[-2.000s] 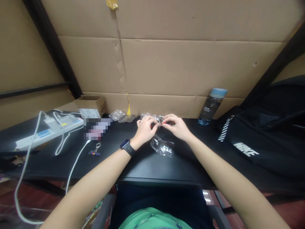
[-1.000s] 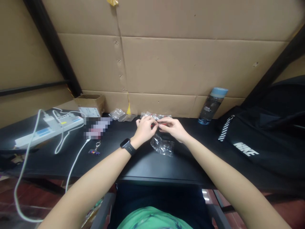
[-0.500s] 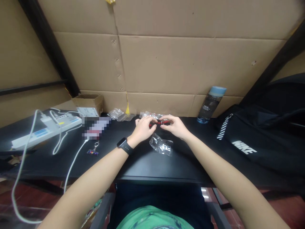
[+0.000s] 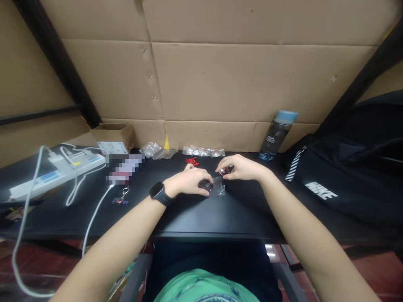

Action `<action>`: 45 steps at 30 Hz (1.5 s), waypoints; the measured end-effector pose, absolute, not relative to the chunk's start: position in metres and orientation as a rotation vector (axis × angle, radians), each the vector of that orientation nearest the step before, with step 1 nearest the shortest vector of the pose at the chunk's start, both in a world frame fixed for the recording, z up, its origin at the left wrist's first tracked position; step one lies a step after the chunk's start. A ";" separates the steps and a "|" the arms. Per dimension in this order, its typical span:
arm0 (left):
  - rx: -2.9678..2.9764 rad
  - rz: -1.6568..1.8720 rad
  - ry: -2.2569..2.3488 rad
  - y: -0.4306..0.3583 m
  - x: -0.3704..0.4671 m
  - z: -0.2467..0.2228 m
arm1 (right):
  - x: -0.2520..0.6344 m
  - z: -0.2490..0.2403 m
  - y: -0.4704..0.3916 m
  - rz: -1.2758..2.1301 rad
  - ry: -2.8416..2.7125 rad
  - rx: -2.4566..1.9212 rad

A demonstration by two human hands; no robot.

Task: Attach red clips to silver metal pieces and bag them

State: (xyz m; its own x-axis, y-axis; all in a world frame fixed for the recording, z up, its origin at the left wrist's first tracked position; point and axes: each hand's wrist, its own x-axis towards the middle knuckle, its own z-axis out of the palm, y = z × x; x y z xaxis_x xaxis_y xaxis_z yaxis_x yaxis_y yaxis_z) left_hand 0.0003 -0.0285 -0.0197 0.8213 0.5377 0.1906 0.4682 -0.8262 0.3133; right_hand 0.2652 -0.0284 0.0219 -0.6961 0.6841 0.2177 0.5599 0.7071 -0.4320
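My left hand (image 4: 185,183), with a black smartwatch on the wrist, rests palm down on a small clear plastic bag (image 4: 217,186) on the black desk (image 4: 201,214). My right hand (image 4: 242,167) pinches a small metal ring part (image 4: 224,170) between thumb and fingers, just above the bag's far edge. A small red cord piece (image 4: 192,161) lies loose on the desk behind my left hand.
Several clear bags (image 4: 203,151) lie along the cardboard wall. A blue-capped water bottle (image 4: 275,135) stands at the back right, a black Nike bag (image 4: 346,184) to the right. A white power strip (image 4: 56,172) with cables, a keychain (image 4: 120,200) and a small cardboard box (image 4: 111,133) sit left.
The red cord has left my hands and now lies on the desk. My left hand dropped onto the clear bag; my right hand kept the metal part and moved toward me.
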 end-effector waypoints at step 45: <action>2.643 0.403 0.956 -0.008 0.002 -0.031 | 0.241 -0.006 -0.023 0.664 -2.534 -1.065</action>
